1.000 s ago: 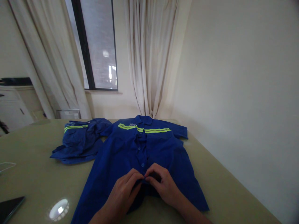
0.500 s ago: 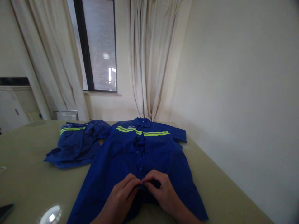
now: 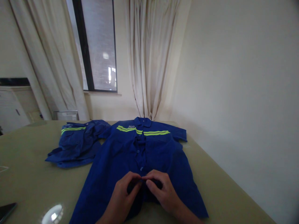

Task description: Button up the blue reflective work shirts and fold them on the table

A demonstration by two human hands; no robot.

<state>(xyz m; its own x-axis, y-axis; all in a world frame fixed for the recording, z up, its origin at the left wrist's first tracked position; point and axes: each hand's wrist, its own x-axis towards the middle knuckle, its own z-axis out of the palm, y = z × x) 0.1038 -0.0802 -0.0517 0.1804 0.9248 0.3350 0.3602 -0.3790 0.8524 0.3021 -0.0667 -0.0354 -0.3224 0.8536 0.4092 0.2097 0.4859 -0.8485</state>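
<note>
A dark blue short-sleeved work shirt (image 3: pixel 163 155) with a yellow-green stripe across the chest lies front up, its collar away from me. Its front edges part below the stripe, where a couple of buttons show. Near the lower front, my left hand (image 3: pixel 125 193) pinches the placket edge between thumb and forefinger. Fingertips almost touching it, my right hand (image 3: pixel 163 191) grips the same spot from the other side. What exactly lies between the fingertips is too small to see.
To the left lies a second blue work shirt (image 3: pixel 77 146), crumpled. A dark phone-like object (image 3: pixel 7 211) rests at the table's (image 3: pixel 30 177) near left, with a white cord (image 3: pixel 3 169) farther back. A wall (image 3: pixel 245 93) borders the right side; curtains (image 3: pixel 154 62) hang behind.
Both hands stay at the shirt's lower front. The left fingers have shifted slightly, opening a gap between thumb and forefinger, and the right thumb has drawn back a little.
</note>
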